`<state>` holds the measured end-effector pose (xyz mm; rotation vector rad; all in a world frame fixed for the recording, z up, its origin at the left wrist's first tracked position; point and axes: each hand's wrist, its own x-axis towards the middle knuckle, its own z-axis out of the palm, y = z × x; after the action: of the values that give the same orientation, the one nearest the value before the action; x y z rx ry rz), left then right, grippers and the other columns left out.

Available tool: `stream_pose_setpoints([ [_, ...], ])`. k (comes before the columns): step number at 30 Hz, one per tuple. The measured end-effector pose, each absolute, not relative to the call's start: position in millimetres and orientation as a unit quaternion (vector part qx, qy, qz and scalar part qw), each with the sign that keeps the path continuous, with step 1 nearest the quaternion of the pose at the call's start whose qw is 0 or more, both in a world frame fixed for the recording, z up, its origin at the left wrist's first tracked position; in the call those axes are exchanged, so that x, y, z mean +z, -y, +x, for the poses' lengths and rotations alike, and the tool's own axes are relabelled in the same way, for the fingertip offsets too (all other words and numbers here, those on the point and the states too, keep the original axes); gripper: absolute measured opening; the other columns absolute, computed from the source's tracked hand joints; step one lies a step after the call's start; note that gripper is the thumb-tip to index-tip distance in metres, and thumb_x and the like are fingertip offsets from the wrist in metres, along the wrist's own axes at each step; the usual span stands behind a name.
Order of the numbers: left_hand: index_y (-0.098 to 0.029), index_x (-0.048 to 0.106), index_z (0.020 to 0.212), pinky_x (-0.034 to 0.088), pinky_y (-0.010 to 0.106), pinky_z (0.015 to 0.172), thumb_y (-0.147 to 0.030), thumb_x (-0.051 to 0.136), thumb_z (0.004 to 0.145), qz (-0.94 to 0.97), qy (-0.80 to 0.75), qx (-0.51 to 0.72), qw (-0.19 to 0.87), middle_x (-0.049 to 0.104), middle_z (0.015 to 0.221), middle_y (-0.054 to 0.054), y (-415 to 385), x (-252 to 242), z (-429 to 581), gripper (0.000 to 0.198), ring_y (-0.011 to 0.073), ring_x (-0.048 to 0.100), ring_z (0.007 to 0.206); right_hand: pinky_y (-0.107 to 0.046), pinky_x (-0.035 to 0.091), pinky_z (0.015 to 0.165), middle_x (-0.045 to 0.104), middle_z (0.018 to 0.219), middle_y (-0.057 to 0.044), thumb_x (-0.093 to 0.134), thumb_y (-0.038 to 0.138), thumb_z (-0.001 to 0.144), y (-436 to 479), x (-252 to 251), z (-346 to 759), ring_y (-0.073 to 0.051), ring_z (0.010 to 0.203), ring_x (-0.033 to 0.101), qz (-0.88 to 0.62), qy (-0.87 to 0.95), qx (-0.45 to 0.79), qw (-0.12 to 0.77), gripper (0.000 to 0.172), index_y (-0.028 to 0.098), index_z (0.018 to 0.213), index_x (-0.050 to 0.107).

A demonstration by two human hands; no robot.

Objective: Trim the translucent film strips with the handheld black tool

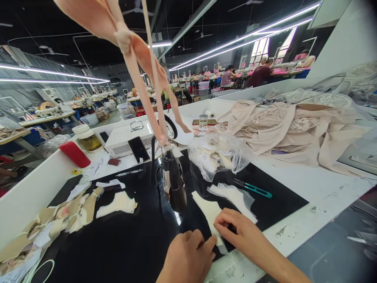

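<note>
A cream cut piece [207,206] lies on the black mat, its lower end between my hands. My left hand [190,253] has its fingers curled together at the piece's lower left edge. Across from it, my right hand [235,232] pinches the piece's right edge between thumb and forefinger. Just to the right is a stack of white pieces [235,198] with a clear sheet. A black handheld tool [173,184] hangs from peach fabric strips [141,70] above the mat. Another cream piece [116,205] rests on the left.
Teal snips [256,189] lie at the right. Behind are a plastic bag of pieces [216,155], a phone [138,149], a white box [126,137] and a jar [87,138]. Beige fabric [273,125] is heaped back right; tan pieces [55,220] lie left. People sit farther off.
</note>
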<state>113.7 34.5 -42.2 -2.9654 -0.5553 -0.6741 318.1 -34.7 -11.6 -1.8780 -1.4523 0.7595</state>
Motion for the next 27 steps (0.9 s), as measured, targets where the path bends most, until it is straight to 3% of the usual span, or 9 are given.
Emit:
stream_pose_setpoints([
  [9, -0.03, 0.065, 0.124, 0.038, 0.031, 0.056, -0.03, 0.082, 0.083, -0.956, 0.188, -0.224, -0.002, 0.067, 0.084, -0.003, -37.4, -54.9, 117.8, 0.044, 0.0189, 0.063, 0.064, -0.031, 0.039, 0.067, 0.058, 0.079, 0.0, 0.048, 0.038, 0.093, 30.4, -13.8, 319.8, -0.019, 0.074, 0.055, -0.716, 0.529, 0.292, 0.349, 0.026, 0.023, 0.073, 0.055],
  [18, -0.033, 0.072, 0.126, 0.04, 0.029, 0.062, -0.025, 0.067, 0.095, -0.943, 0.242, -0.128, -0.191, 0.072, 0.092, 0.002, -39.9, -29.5, 114.9, 0.033, 0.0204, 0.069, 0.075, -0.032, 0.042, 0.068, 0.06, 0.076, -0.001, 0.051, 0.045, 0.089, 24.7, -15.6, 322.2, -0.02, 0.073, 0.056, -0.706, 0.516, 0.304, 0.378, 0.029, 0.023, 0.073, 0.061],
  [23, -0.034, 0.081, 0.107, 0.035, 0.026, 0.061, -0.034, 0.072, 0.09, -0.866, 0.359, -0.11, -0.331, 0.069, 0.082, -0.001, -35.8, -5.1, 126.1, 0.019, 0.0161, 0.064, 0.069, -0.031, 0.039, 0.067, 0.059, 0.076, 0.0, 0.053, 0.043, 0.091, 27.5, -20.2, 317.9, -0.02, 0.072, 0.055, -0.709, 0.513, 0.295, 0.385, 0.028, 0.024, 0.073, 0.061],
  [27, -0.027, 0.078, 0.083, 0.028, 0.027, 0.059, -0.033, 0.072, 0.087, -0.844, 0.398, -0.098, -0.346, 0.063, 0.073, -0.003, -32.5, 6.0, 138.3, 0.01, 0.0134, 0.055, 0.064, -0.031, 0.039, 0.067, 0.057, 0.076, 0.001, 0.052, 0.042, 0.092, 30.1, -20.0, 314.9, -0.019, 0.073, 0.055, -0.709, 0.513, 0.295, 0.382, 0.028, 0.024, 0.073, 0.061],
])
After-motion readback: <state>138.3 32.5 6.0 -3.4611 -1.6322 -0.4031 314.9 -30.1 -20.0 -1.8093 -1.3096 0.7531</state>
